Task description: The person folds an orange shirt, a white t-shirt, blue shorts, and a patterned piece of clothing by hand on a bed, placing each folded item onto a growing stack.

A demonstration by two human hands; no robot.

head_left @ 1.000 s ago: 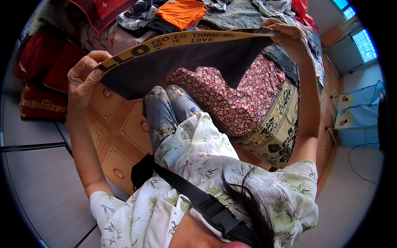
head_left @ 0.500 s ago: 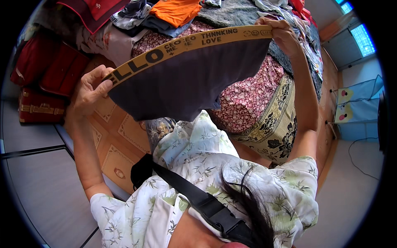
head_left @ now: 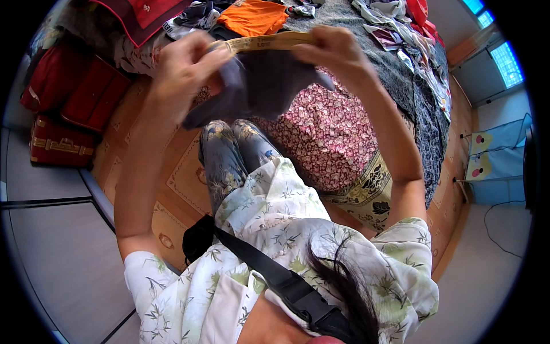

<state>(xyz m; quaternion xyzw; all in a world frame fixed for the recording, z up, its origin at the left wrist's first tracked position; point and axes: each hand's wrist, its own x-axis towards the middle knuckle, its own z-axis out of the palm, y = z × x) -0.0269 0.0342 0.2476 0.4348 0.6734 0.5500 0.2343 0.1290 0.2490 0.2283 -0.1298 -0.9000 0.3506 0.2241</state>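
A pair of dark purple-grey underpants (head_left: 258, 83) with a wide yellow printed waistband hangs in the air between my two hands. My left hand (head_left: 186, 66) is closed on the left end of the waistband; it is somewhat blurred by motion. At the other end, my right hand (head_left: 335, 51) grips the band with bent fingers. The band is slack and short between the hands, and the dark cloth droops below it in folds. Beneath the cloth are my knees in grey patterned trousers (head_left: 223, 157).
Ahead is a bed with a floral red-and-white cover (head_left: 326, 137) and a dark grey blanket (head_left: 338, 23). An orange garment (head_left: 252, 17) lies among other clothes there. Red suitcases (head_left: 63, 140) stand at the left, a pale blue cloth stand (head_left: 495, 152) at the right.
My hands have come closer together, so the stretched waistband has gone slack. The underpants now bunch and hang in folds, and more of the bed and my knees shows.
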